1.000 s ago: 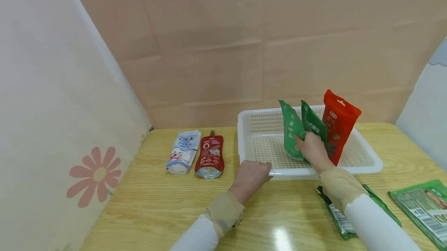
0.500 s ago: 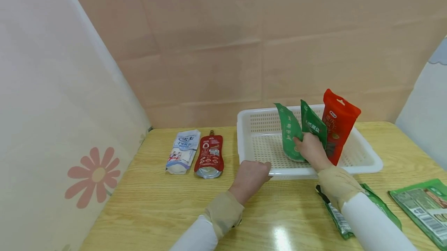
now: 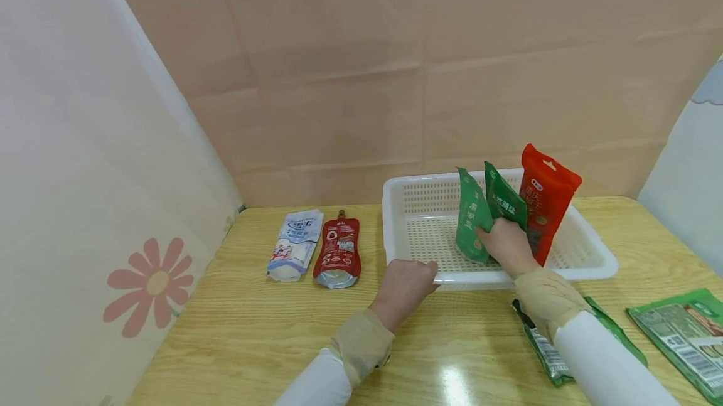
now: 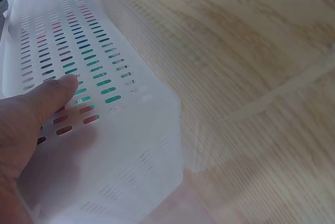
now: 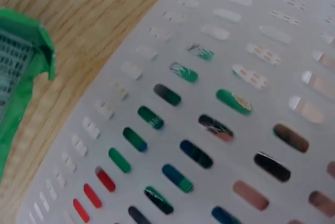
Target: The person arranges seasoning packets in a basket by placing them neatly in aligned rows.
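Note:
My left hand (image 3: 408, 283) grips the near rim of the white plastic basket (image 3: 420, 178), close to its front left corner. In the left wrist view the thumb (image 4: 57, 93) presses on the basket's slotted outer wall. Inside the basket my right hand (image 3: 508, 244) holds a light green salt bag (image 3: 471, 214), thumb on its front; the other fingers are hidden. Behind that hand stands a darker green salt bag (image 3: 504, 196). A red snack bag (image 3: 545, 199) leans upright at the right. Through slots in the basket wall (image 5: 63, 150), the right wrist view shows green and red packaging.
To the basket's left, a white pouch (image 3: 295, 246) and a red spouted pouch (image 3: 339, 252) lie flat on the wooden table (image 3: 254, 337). A green package (image 3: 553, 356) lies partly under my right forearm. Another green package (image 3: 683, 337) lies at the far right.
The light green bag's top has tipped left, then swung back right, so the bag now stands more upright. My left hand stays on the rim.

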A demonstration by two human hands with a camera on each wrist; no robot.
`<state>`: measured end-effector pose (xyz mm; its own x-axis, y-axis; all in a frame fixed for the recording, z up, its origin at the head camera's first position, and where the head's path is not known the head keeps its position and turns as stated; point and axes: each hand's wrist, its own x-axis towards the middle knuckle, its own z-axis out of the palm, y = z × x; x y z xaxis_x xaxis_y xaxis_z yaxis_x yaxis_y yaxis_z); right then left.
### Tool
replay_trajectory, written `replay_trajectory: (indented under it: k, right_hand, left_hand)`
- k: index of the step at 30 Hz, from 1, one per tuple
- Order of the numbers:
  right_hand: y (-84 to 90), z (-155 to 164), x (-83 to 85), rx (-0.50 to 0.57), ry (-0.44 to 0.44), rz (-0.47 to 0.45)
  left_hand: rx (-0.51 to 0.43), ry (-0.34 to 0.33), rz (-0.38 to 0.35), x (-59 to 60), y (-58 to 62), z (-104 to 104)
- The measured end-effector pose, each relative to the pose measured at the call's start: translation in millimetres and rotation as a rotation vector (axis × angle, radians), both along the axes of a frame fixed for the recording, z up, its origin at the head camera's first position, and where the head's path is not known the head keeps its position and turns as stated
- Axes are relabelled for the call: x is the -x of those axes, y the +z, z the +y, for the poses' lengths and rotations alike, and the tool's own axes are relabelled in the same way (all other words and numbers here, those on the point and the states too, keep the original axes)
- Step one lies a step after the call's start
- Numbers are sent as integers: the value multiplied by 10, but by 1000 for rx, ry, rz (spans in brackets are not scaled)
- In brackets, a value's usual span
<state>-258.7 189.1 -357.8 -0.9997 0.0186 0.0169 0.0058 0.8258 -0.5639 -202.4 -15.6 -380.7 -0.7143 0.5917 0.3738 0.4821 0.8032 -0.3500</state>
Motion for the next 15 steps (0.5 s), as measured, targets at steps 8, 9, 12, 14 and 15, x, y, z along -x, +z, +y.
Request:
replay_trajectory:
  k: [8, 9, 12, 14, 15]
  right_hand:
    - [3, 28, -3, -16, -11, -56]
    - [2, 32, -1, -14, -8, -57]
    - [0, 34, 4, -8, -4, -63]
    - [-5, 32, 6, -6, -1, -64]
    - [-8, 34, 6, -4, 1, -64]
  left_hand:
    - [-12, -3, 27, 2, -3, -1]
    - [-13, -4, 25, 2, -3, -1]
    - [-8, -1, 27, 0, -3, -1]
    - [-4, 1, 32, -2, -2, -1]
    - [-2, 3, 33, -3, -2, -1]
